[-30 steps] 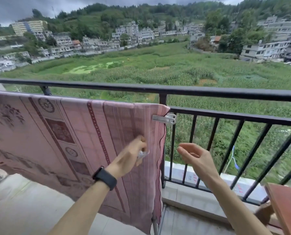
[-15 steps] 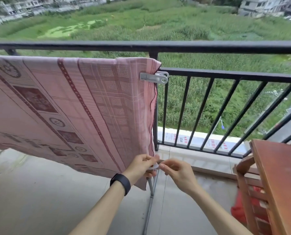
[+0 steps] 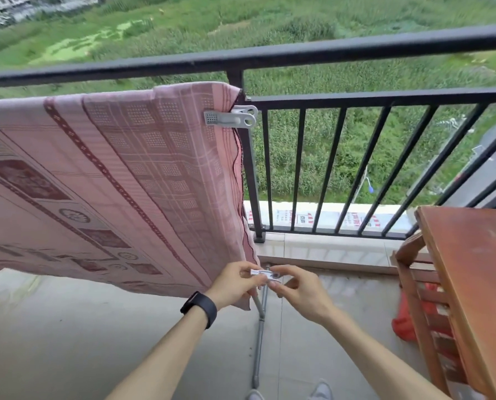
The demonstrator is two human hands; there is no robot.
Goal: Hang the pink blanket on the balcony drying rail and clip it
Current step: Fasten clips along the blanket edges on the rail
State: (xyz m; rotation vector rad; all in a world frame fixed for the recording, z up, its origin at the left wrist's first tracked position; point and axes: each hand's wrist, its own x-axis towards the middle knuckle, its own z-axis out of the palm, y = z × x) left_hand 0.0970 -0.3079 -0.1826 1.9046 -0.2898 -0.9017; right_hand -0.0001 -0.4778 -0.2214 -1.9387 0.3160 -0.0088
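Pink blanket corner at left hand; pale clip in pinch of left and right hand

Blanket hangs over railing, table seemingly right.

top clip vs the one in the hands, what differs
The top clip is clamped on the blanket's upper edge, untouched; the lower clip is pinched by left hand and right hand at the bottom corner. The top clip shows whole; fingers half hide the lower clip. Both look pale grey.
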